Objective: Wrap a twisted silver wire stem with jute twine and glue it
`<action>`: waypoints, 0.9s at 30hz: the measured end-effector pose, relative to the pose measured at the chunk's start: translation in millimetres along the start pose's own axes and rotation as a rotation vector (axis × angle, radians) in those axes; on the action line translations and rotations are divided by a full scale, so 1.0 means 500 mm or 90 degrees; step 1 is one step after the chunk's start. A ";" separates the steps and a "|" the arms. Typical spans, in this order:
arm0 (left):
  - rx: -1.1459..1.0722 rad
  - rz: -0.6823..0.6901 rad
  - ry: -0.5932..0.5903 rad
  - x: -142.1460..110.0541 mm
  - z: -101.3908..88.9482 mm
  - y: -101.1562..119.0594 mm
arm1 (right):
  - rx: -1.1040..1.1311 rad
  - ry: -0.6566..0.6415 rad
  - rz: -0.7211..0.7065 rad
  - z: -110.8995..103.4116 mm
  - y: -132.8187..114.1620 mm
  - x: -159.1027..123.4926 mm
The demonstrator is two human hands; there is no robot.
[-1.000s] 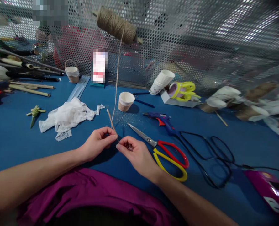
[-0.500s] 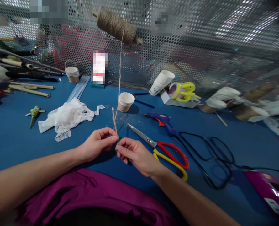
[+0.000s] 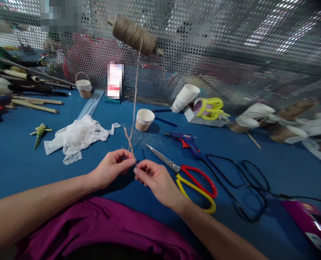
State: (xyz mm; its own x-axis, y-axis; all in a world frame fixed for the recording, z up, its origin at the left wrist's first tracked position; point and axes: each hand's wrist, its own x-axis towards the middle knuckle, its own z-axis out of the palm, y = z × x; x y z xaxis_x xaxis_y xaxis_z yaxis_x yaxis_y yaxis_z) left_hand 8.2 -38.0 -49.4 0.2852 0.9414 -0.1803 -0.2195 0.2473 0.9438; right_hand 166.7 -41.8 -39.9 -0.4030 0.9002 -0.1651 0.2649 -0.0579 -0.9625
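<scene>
Pinched in my left hand point(image 3: 114, 168) is a thin twine-wrapped stick point(image 3: 129, 141), its upper end pointing up and to the left. My right hand point(image 3: 156, 180) is closed on the lower end of the same stick, close beside the left fingertips. A strand of twine point(image 3: 136, 94) runs down from the spool point(image 3: 133, 34) to the stick. Behind my hands stands a paper cup point(image 3: 145, 119) with twine around its lower part. Scissors point(image 3: 174, 166) with red and yellow handles lie open to the right of my right hand.
A blue glue gun point(image 3: 186, 141) with a looping black cord lies right of the cup. White lace point(image 3: 80, 135) is heaped at left, near a small handled basket point(image 3: 84, 88). Stacked paper cups point(image 3: 184, 98) lean by a white box point(image 3: 203, 121). A perforated metal panel point(image 3: 220, 54) rises behind.
The stick's upper end has tipped to the left, and the twine strand has shifted left with it. Both hands keep their grip in nearly the same spot.
</scene>
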 end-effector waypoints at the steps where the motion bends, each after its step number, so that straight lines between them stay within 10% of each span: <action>1: -0.002 0.002 -0.003 0.000 -0.001 -0.001 | 0.022 -0.012 0.013 -0.001 -0.001 0.001; 9: -0.027 -0.005 -0.035 0.003 -0.005 -0.005 | 0.187 -0.115 0.067 -0.006 0.006 0.005; 18: 0.030 -0.009 -0.010 0.000 -0.001 -0.003 | -0.059 0.059 -0.040 0.003 0.004 -0.002; 27: -0.020 -0.011 -0.060 0.000 -0.004 -0.006 | 0.044 -0.027 0.019 -0.003 0.000 -0.001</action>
State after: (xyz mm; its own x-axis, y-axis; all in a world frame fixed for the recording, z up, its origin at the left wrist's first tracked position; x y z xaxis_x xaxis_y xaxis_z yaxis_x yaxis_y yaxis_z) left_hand 7.2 -38.2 -53.0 0.3760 0.9112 -0.1683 -0.2428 0.2721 0.9311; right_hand 168.0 -41.5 -39.4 -0.4335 0.8782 -0.2023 0.2168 -0.1163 -0.9693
